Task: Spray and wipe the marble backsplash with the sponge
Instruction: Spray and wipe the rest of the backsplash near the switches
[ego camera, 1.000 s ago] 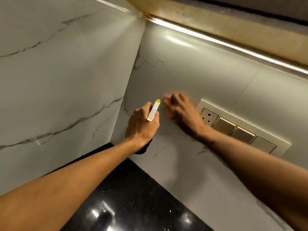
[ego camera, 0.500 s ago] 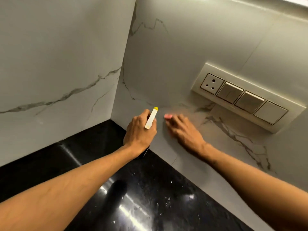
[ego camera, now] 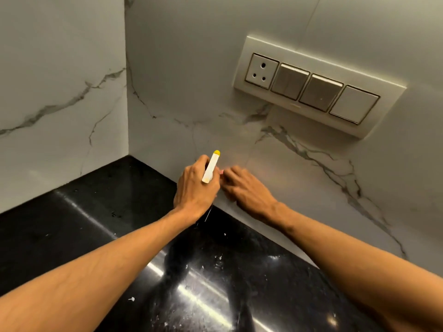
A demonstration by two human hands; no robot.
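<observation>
- The left hand gripped the spray bottle at frame centre, its white, yellow-tipped nozzle angled towards the marble backsplash.
- Just right of it, the right hand pressed flat fingers over the pink sponge, low on the marble; only a sliver showed.
- A switch panel sat upper right, and a white-speckled black countertop filled the lower frame.
</observation>
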